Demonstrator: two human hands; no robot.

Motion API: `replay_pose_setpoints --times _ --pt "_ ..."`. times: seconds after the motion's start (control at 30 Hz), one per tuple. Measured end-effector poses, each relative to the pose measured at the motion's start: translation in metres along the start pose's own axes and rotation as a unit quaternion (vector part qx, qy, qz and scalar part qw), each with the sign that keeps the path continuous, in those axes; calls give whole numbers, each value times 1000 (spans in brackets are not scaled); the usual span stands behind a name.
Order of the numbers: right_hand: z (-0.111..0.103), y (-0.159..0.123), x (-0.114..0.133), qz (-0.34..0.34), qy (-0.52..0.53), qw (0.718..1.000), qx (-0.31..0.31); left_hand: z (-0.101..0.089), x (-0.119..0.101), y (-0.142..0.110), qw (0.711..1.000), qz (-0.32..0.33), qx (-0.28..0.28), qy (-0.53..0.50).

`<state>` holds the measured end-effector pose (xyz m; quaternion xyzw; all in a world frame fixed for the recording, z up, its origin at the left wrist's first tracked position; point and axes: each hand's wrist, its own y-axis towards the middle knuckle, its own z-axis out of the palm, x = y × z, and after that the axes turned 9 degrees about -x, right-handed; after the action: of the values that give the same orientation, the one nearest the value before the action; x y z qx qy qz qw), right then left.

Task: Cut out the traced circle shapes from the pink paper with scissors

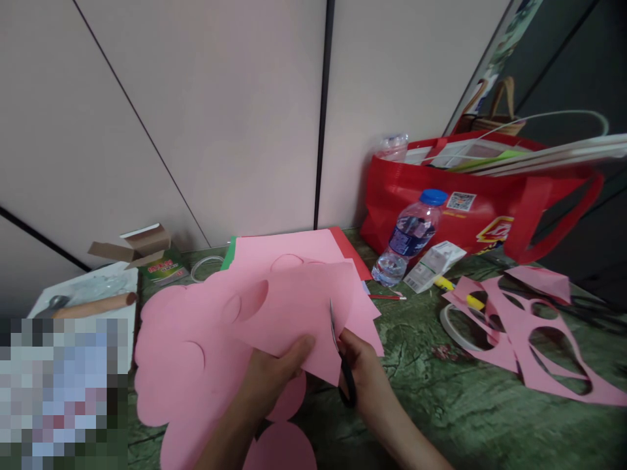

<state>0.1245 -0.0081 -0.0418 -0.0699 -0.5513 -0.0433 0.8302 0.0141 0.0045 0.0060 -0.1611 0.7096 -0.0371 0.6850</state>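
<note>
My left hand (272, 378) pinches the near edge of a pink paper sheet (294, 310), holding it up over the green table (441, 405). My right hand (365, 375) grips black-handled scissors (340, 352), whose blades point up into the sheet's right part. More pink sheets with curved cuts (196, 352) lie under and left of it. Cut pink rounds (284, 447) sit below my left wrist.
Pink offcuts with oval holes (529, 333) lie at the right by a tape ring (453, 320) and a yellow marker (460, 294). A water bottle (409, 238), a small carton (434, 264) and a red bag (490, 196) stand behind. A green box (159, 261) and a wooden stick (95, 305) lie left.
</note>
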Motion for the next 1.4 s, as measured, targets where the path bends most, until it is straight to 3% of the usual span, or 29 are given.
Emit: replay_pose_setpoints --times 0.3,0.63,0.83,1.4 --pt "1 0 1 4 -9 1000 -11 -3 3 5 998 -34 31 -34" --pt "3 -1 13 12 -42 999 -13 -6 8 9 997 -14 64 -51" --pt "7 -2 19 49 -39 998 -25 -6 9 11 995 -18 63 -74" --pt "8 -3 18 38 -42 997 -46 -6 6 9 995 -24 51 -87"
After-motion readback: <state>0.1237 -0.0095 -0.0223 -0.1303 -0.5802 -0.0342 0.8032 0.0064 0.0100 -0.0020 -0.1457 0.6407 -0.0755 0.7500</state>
